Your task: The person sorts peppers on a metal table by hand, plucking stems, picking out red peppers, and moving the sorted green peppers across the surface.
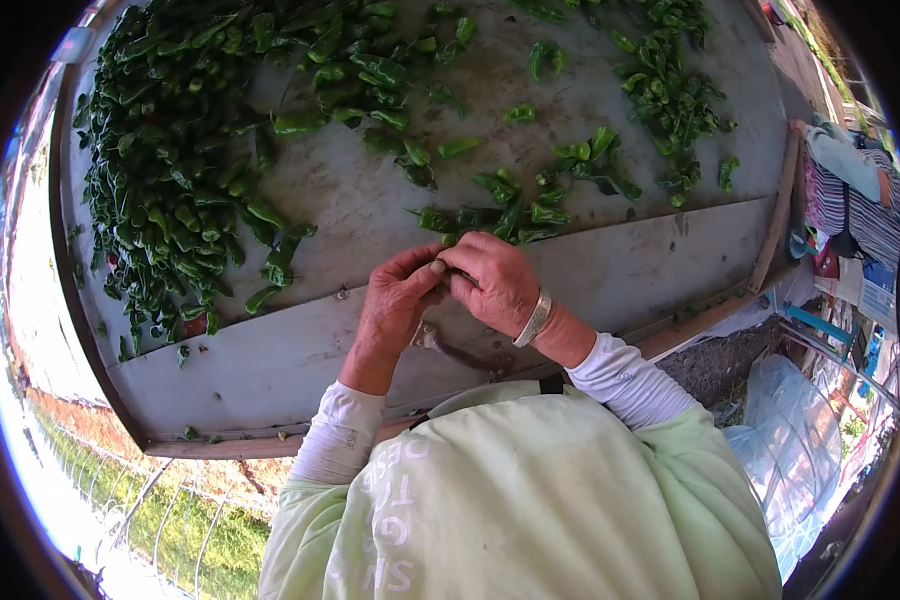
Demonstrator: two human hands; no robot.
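My left hand (402, 290) and my right hand (492, 282) meet over the front part of the sorting table, fingertips pinched together. Something small and dark shows between the fingers, mostly hidden, and I cannot make out what it is. A metal bracelet (535, 318) circles my right wrist. Just beyond my fingertips lies a small cluster of green peppers (510, 215). A large heap of green peppers (160, 190) covers the left side of the table, with more peppers (670, 100) strewn along the right.
The grey tabletop (370, 190) has a raised wooden edge (100, 370). A pale strip (660, 250) runs along its near side. At the right, another person in a striped garment (875, 185) stands by the table. Clear plastic sheeting (785, 430) hangs at the lower right.
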